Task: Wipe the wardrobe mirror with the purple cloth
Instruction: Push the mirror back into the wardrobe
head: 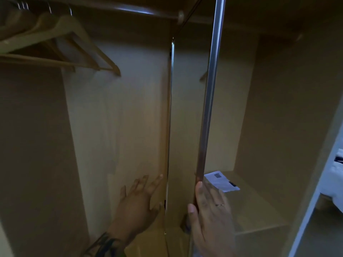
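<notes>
Right hand (211, 210): nearest the camera, raised upright, fingers straight and pressed together, lying flat along the metal-edged wardrobe mirror door (185, 127), thumb on the near side of the door edge; a ring (219, 205) on one finger. Left hand (137, 201): just left of the door, reaching into the wardrobe, fingers straight and slightly spread, fingertips near or touching the back panel (120, 117); contact cannot be told; tattooed forearm. Mirror door: stands edge-on between the two hands, its glass reflecting the wooden interior. Shelf (259, 206): right of the door, carrying a white printed paper (220, 180), writing too small to read. Wooden hangers (61, 43): upper left, on the rail (133, 10). No purple cloth is in view.
</notes>
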The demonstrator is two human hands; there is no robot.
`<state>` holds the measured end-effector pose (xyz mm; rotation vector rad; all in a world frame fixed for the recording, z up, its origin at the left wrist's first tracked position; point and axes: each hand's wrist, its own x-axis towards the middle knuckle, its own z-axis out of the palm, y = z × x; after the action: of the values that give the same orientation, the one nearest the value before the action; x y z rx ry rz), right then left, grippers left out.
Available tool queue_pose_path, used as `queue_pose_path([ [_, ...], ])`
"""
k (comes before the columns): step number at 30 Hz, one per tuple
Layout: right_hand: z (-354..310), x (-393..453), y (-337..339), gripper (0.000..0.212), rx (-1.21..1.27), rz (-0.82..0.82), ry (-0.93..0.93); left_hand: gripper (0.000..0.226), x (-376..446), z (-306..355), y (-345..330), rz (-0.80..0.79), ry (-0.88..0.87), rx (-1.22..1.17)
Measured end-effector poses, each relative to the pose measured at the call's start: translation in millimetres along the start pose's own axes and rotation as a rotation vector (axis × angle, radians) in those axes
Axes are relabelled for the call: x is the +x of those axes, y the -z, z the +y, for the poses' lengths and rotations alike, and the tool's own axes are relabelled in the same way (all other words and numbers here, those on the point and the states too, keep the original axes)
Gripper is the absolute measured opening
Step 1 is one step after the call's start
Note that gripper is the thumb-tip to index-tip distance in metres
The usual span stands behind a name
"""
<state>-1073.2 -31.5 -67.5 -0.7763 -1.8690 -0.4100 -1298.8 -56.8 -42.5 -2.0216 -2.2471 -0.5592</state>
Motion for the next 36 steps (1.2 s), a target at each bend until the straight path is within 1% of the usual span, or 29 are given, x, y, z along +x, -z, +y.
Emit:
queue_pose_path([
  [5,4,13,-14,0.066,-0.196,-0.098,-0.084,0.08,6,-1,5,0.042,0.007,0.054],
  [8,6,25,-17,0.072,-0.313,-0.173,-0.05,0.08,10,-2,5,0.056,0.008,0.064],
  [13,10,48,-23,0.077,-0.378,-0.361,-0.016,0.079,17,-3,9,0.047,0.015,0.095],
  [15,12,55,-27,0.078,-0.378,-0.423,-0.035,0.079,20,-1,11,0.032,0.021,0.105],
  [20,12,63,-38,0.083,-0.344,-0.494,-0.084,0.08,27,2,13,0.031,0.014,0.109],
  [23,11,69,-40,0.085,-0.359,-0.515,-0.097,0.081,31,1,11,0.012,0.014,0.113],
  [27,11,77,-44,0.099,-0.353,-0.545,-0.115,0.081,35,1,6,0.007,0.004,0.111],
  [31,11,82,-52,0.103,-0.329,-0.542,-0.136,0.08,40,0,0,0.003,-0.01,0.095],
  [34,9,87,-54,0.101,-0.267,-0.563,-0.145,0.084,45,-2,1,0.017,-0.026,0.065],
  [36,8,90,-51,0.097,-0.221,-0.611,-0.164,0.087,47,-2,3,0.042,-0.039,0.047],
])
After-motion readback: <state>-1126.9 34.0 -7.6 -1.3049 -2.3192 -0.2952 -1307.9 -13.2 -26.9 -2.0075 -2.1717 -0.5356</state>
